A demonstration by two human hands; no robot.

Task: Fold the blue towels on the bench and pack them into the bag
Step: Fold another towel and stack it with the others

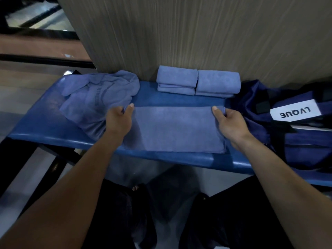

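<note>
While my left hand and right hand each pinch a far corner of the towel lying flat on the bench, I should keep edges aligned, then fold evenly; bag waits right.

Head view, looking down, close over bench.

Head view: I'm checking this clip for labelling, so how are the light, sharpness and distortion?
Head view: dim, soft light; wide-angle bending curves the bench edge; the towel being folded is fairly sharp; the bag label is readable; the floor beneath is dark and blurry.
</note>
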